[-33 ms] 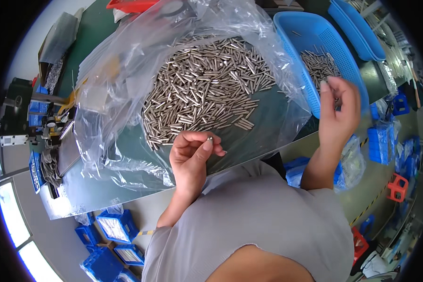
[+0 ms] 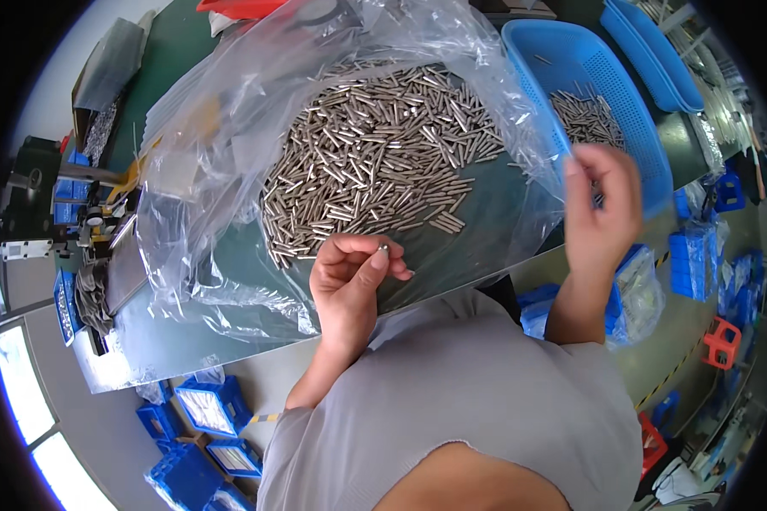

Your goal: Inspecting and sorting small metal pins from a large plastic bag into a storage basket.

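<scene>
My left hand [image 2: 347,285] is closed at the near edge of the metal pin pile, thumb pressed to forefinger. Between them the bright end of a small metal pin [image 2: 383,248] shows. My right hand [image 2: 603,209] hovers over the near left rim of a blue perforated basket [image 2: 537,81], thumb and forefinger slightly apart, with nothing visible between them. Its other fingers are partly hidden. Inside the basket lies a smaller heap of pins [image 2: 586,117]. The big pile of silvery pins [image 2: 375,153] spreads over clear plastic sheeting [image 2: 204,192] on the dark green table [image 2: 503,209].
Further right stands another blue basket [image 2: 652,55]. A metal machine or fixture [image 2: 81,196] occupies the table's left end. Blue crates [image 2: 213,404] stand on the floor at the lower left. To the right is a red stool [image 2: 721,342].
My right hand has shifted a little left and nearer to me, away from the pins in the basket. My left hand keeps its pinch in almost the same place.
</scene>
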